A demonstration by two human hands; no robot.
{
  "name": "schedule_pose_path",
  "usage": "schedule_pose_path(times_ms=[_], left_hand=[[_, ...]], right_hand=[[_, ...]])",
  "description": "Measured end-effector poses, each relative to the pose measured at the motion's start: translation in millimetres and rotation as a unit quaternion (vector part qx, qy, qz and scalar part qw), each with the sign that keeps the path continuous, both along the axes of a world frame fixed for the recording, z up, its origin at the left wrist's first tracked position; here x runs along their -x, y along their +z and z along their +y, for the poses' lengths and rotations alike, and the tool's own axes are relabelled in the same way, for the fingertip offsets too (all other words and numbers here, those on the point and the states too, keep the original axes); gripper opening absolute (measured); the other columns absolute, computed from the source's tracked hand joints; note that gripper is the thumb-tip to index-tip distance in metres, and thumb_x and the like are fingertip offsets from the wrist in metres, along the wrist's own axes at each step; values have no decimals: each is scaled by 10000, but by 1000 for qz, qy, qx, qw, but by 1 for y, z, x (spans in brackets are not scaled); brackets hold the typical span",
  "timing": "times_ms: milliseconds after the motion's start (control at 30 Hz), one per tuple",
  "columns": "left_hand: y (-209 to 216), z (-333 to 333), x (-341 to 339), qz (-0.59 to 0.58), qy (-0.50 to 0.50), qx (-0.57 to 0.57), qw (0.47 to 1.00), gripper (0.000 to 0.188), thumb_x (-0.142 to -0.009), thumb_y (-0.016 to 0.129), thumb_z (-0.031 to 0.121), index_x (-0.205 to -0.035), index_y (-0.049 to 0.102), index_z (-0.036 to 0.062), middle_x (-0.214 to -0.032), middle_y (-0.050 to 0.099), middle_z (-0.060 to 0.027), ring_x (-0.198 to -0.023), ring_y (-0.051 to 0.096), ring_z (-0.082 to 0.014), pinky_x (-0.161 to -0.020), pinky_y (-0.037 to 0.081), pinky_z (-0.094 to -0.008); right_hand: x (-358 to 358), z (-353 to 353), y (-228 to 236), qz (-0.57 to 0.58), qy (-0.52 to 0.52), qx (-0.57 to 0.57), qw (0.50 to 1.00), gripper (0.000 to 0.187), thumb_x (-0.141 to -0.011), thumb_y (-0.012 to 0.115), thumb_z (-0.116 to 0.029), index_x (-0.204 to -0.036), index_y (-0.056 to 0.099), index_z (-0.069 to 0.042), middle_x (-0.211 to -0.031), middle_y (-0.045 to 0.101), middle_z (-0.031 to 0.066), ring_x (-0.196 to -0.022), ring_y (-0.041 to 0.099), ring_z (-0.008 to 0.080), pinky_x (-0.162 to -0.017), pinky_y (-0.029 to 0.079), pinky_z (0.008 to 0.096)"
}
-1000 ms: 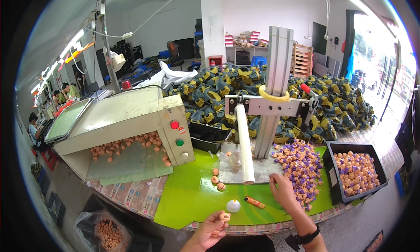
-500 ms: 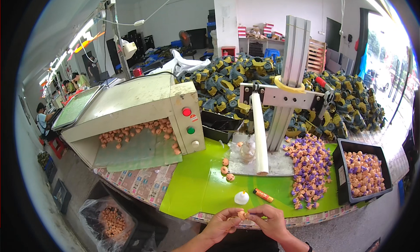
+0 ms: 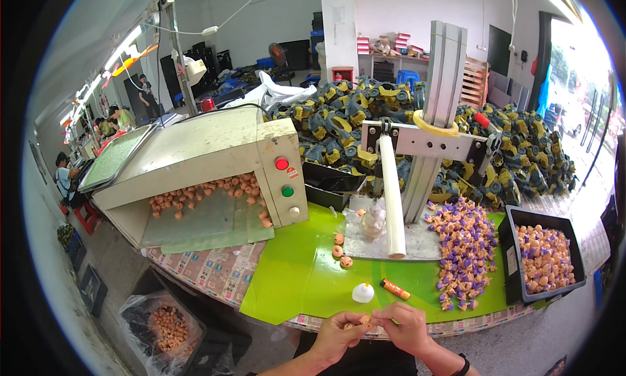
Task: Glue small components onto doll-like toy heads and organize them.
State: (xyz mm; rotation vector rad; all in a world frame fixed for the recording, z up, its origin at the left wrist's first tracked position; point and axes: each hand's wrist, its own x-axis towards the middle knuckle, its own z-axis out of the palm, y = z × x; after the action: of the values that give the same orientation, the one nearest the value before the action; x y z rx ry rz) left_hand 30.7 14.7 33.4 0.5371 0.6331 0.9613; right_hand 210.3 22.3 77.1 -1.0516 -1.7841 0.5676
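Note:
Low in the view, in front of the table's near edge, my two hands meet over a small peach-coloured toy piece. My left hand grips it between thumb and fingers, hiding much of it. The fingertips of my right hand are pinched together on its right side. Just beyond them on the green mat stand a small white bottle with a yellow tip and an orange-and-black tube lying on its side. Several round peach toy heads form a short row farther back.
A hand press with a long white lever stands mid-table. Right of it are a heap of peach-and-purple toy parts and a black bin of heads. A beige heating box is left; a bagged bin sits below. Yellow-grey parts are piled behind.
My right hand's fingers have closed further over the toy piece, covering more of it. The whole view has shifted slightly.

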Motion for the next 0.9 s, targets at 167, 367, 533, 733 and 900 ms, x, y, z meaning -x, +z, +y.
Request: schedule_pose_path(times_ms=[167, 367, 533, 733, 900], left_hand=[[8, 0, 3, 20, 35, -6, 999, 127, -863, 689, 73, -981, 644, 57, -906, 655, -35, -620, 520, -49, -479, 366, -174], [23, 11, 20, -19, 23, 55, 998, 111, -894, 639, 52, -1002, 615, 48, -904, 647, -36, -634, 507, -28, -465, 337, -170], [13, 17, 44, -48, 42, 36, 997, 184, -922, 600, 94, -1096, 590, 37, -922, 614, -46, -611, 452, -34, -453, 307, -170], [39, 14, 54, -55, 2, 4, 998, 139, -938, 596, 133, -1072, 612, 101, -794, 583, 23, -590, 486, -37, -436, 328, -141], [37, 11, 72, -13, 87, 28, 996, 133, -947, 595, 195, -1029, 613, 92, -715, 558, 41, -556, 473, -25, -404, 308, -148]], right_hand=[[0, 13, 2, -7, 36, 55, 998, 117, -786, 727, -50, -901, 703, -61, -812, 692, 93, -721, 688, 222, -635, 540, 304], [-10, 64, 72, -70, 4, -87, 994, 170, -822, 646, -37, -985, 694, -44, -938, 698, 128, -777, 658, 275, -687, 522, 341], [2, 142, 172, -160, 40, -438, 884, 260, -783, 614, -51, -1037, 670, -46, -1068, 663, 113, -960, 597, 299, -878, 422, 405], [3, 229, 223, -21, -69, -336, 939, 377, -909, 572, -125, -1267, 520, -24, -1267, 575, 157, -1227, 493, 328, -1008, 391, 416], [-4, 195, 164, 57, -130, -339, 930, 227, -896, 572, -104, -1092, 626, -3, -1080, 653, 183, -980, 638, 338, -850, 498, 386]])
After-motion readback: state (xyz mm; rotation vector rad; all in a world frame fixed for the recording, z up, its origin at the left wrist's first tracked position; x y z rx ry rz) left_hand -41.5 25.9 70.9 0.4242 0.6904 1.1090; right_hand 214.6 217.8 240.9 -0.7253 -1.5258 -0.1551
